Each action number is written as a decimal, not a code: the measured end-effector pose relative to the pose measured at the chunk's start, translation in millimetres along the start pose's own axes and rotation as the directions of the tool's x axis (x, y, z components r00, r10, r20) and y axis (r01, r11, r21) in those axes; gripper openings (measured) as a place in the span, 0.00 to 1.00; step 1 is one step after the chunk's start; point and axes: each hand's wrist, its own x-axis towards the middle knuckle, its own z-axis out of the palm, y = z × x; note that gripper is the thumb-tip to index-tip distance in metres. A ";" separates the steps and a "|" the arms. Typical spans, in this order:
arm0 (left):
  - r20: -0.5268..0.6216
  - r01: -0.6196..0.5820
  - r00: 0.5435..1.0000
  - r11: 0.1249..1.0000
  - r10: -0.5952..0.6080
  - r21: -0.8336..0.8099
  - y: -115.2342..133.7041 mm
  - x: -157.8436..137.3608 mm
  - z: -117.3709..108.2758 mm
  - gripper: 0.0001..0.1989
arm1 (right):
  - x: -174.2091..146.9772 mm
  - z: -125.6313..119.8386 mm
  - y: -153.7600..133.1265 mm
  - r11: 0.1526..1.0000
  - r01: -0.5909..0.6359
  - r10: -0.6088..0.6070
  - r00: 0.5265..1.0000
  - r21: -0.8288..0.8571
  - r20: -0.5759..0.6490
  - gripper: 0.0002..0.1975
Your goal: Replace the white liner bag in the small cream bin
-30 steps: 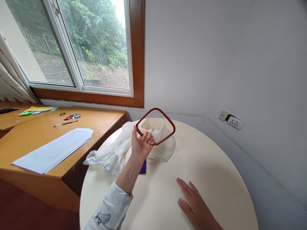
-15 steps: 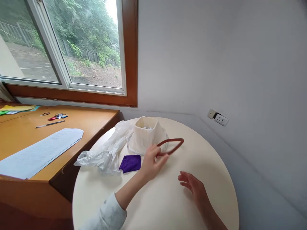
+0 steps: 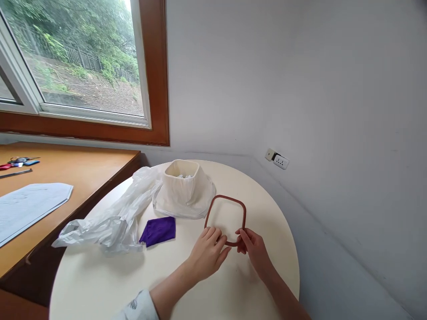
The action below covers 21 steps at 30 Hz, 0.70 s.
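My left hand [image 3: 208, 252] has its fingers curled over the near left corner of a brown, rounded-square rim ring [image 3: 244, 213]. With thumb and fingers, my right hand [image 3: 251, 245] pinches the ring's near right corner. Slightly tilted, the ring is held above the table, its far edge by the small bin. That cream bin [image 3: 176, 183] has a thin, clear plastic bag spread around its base, and small white bits show inside its opening. To the left of my left hand lies a folded purple cloth [image 3: 162, 231].
A crumpled white plastic bag [image 3: 115, 222] trails over the left edge of the round table [image 3: 213, 293]. Beside it is a wooden desk [image 3: 96, 169] with papers [image 3: 30, 206], a pen [image 3: 15, 174] and keys [image 3: 22, 161]. The wall carries a socket [image 3: 281, 161].
My right hand has come in and taken hold of the ring, which has turned to face me and come nearer. My left hand has shifted its hold. The view has swung right.
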 end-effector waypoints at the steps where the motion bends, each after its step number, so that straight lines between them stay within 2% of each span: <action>1: 0.006 -0.004 1.000 1.000 0.004 -0.005 -0.3 -0.1 -0.4 0.11 | 4.7 -2.6 1.5 1.000 0.010 -0.010 1.000 -0.016 -0.014 0.20; 6: -0.017 -0.058 0.998 0.998 0.058 -0.030 -5.1 -2.9 0.7 0.18 | 38.7 -23.7 5.6 0.972 0.109 -0.141 0.978 -0.208 -0.151 0.24; 10: 0.018 0.012 1.000 0.998 -0.011 -0.067 -10.5 -6.0 2.8 0.18 | 77.7 -44.7 4.4 0.940 0.130 -0.230 0.925 -0.316 -0.304 0.26; 15: 0.075 0.127 0.990 0.988 -0.120 -0.093 -20.7 -9.5 5.8 0.17 | 121.2 -55.7 17.3 0.934 0.084 -0.243 0.863 -0.347 -0.443 0.27; 21: 0.163 0.197 0.970 0.975 -0.180 -0.100 -29.9 -17.2 13.6 0.18 | 133.2 -49.8 38.7 0.930 0.050 -0.225 0.861 -0.365 -0.456 0.24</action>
